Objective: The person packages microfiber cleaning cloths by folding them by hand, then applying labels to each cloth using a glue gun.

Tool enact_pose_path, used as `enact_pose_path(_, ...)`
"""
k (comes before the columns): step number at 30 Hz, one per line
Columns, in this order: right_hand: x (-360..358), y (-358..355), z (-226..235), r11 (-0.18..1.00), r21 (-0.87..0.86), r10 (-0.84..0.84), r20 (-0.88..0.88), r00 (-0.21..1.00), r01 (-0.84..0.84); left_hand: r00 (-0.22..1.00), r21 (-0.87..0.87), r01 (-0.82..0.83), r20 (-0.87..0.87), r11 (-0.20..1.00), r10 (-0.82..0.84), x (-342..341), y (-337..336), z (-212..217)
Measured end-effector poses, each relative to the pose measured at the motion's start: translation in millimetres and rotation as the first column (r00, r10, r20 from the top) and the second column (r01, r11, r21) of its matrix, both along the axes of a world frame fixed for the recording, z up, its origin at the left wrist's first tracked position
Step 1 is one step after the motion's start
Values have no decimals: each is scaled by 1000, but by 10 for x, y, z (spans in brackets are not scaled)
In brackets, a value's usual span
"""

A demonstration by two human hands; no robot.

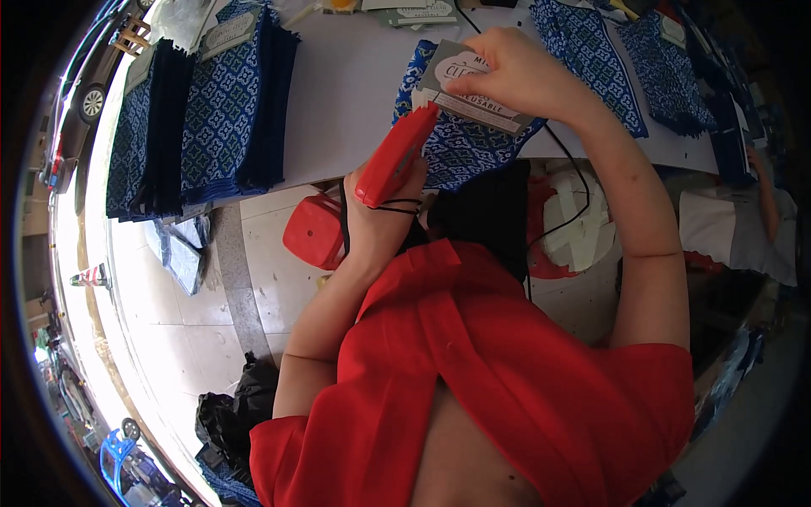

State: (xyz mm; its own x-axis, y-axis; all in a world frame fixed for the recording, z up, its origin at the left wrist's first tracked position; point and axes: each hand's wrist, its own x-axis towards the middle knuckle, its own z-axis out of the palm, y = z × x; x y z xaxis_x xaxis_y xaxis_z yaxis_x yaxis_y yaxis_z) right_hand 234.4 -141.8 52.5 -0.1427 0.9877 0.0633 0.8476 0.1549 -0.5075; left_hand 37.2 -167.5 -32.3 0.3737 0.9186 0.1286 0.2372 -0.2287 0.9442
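Observation:
My left hand [382, 203] is wrapped round a red tagging gun [397, 156], which looks like the kind used for fastening labels. The gun's tip meets the lower left edge of a grey-and-white cardboard label [441, 69]. My right hand [515, 76] pinches that label from its upper right side, thumb across its face. Beneath the label lies a blue patterned cloth [473, 156], hanging slightly over the table's near edge. A dark cord loops round my left wrist.
Stacks of blue patterned cloths [224, 127] with labels stand on the white table [334, 101] at left; more cloths [591, 68] lie at right. A black cable [581, 173] hangs over the edge. Below are a red stool [312, 232] and black bag [253, 393]. Another person's arm [766, 198] shows far right.

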Motion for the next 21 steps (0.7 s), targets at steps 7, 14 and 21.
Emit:
enact_pose_path(7,-36,-22,-1,998,56,-25,33,999,23,994,120,-71,96,990,59,47,-6,-43)
enact_pose_path(14,-67,-50,-10,994,113,-25,76,997,16,992,148,-75,110,986,59,55,-2,-34)
enact_pose_path(21,-159,-105,-26,958,283,-6,151,989,-37,992,217,-123,65,968,112,39,-3,-79)
